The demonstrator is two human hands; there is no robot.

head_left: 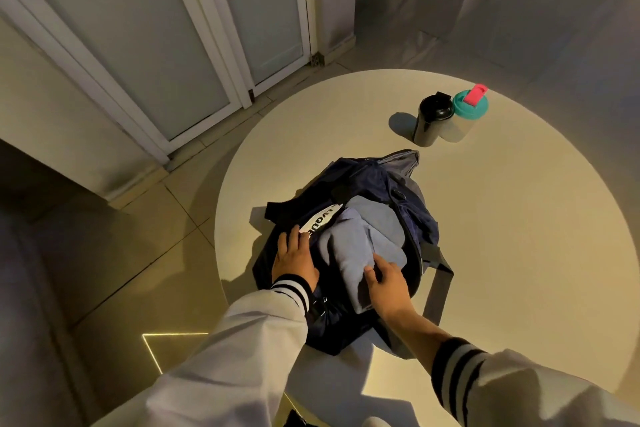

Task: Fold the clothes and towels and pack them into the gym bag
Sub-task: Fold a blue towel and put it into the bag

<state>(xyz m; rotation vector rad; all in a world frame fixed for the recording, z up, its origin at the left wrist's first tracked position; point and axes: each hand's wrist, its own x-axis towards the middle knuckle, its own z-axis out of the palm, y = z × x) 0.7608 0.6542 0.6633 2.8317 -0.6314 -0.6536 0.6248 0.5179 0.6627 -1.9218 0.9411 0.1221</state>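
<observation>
Packing at a round pale surface: navy gym bag unzipped close to the near left edge, mouth gaping upward. Holds, across most of the opening, a folded light-blue cloth, towel or garment impossible to tell. Against the bag's left wall, a white strip with black lettering, only partly readable. Left hand flat on the bag's left rim, fingers straight, fingertips at the edge of the white strip. Right hand laid on the near end of the blue cloth, fingers spread and pressing down, gripping nothing. Hands apart, one at each side of the opening, wrists in white sleeves with striped cuffs. Grey strap trailing from the bag's right side across the surface toward the near edge. Toward the far right edge, well apart from the bag, two drink containers upright and touching: a black bottle and a translucent shaker with teal lid and pink flip tab; contents of neither visible. Tiled floor beyond the left edge.
</observation>
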